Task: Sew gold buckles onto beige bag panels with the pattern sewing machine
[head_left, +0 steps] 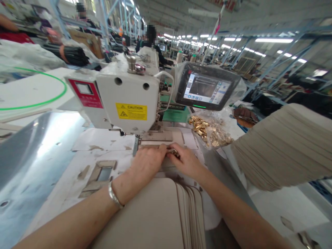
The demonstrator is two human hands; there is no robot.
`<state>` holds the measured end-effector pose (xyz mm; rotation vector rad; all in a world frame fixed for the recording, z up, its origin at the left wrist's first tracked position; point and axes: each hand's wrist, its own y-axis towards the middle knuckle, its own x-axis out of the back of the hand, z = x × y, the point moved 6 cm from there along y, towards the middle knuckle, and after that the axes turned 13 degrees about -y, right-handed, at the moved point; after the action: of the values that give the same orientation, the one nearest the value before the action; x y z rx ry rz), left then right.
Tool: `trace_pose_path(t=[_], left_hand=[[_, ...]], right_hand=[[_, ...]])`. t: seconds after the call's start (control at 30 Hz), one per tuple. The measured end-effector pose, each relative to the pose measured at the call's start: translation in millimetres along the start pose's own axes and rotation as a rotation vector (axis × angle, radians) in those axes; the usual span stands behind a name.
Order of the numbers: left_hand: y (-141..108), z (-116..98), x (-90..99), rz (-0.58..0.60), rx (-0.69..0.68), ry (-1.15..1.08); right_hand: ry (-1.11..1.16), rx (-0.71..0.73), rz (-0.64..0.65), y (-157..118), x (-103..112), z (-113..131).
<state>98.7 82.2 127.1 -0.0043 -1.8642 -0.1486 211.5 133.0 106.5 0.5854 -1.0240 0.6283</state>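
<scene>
Our right hand (188, 162) has its thumb and forefinger closed in a pinch on a small metal fitting (175, 151); our left hand (147, 160) is palm down just beside it, fingers bent, its tips meeting the piece from the other side; whether they grip it or only steady it, we cannot tell. The fitting is between our fingertips, in front of the sewing machine (127, 97), inward from the near edge of the desk (49, 148); our fingers hide part of it.

We judge it light and hard, smooth enough to slip or turn; we would take it by its side edges, between thumb and forefinger, with the pads flat against it. Similar gold fittings (201, 129) lie heaped in clear plastic, toward the desk's far right corner; they look loose and likely to slide over one another.

Toward the near edge lies a stack of beige panels (150, 211), its right-hand edges fanned out; the panels look thin and bendable, so we would lift one by a rounded corner, supporting the middle against sagging; a taller stack (282, 148) leans beyond the right edge. An open rectangular frame (94, 180) lies flat toward the left edge; it looks stiffer, best held by its outer rim.
</scene>
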Motion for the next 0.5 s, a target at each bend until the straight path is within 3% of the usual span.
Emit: trace_pose_path(t=[0.17, 0.33, 0.5], left_hand=[[5.6, 1.8, -6.1, -0.070, -0.085, 0.005], [2.0, 0.3, -13.4, -0.224, -0.114, 0.030], [0.2, 11.0, -38.8, -0.053, 0.032, -0.018]], right_hand=[[0.198, 0.014, -0.013, 7.7, -6.8, -6.3], [0.201, -0.241, 0.087, 30.5, -12.5, -40.6], [0.147, -0.377, 0.194, 61.1, -8.6, -58.8]])
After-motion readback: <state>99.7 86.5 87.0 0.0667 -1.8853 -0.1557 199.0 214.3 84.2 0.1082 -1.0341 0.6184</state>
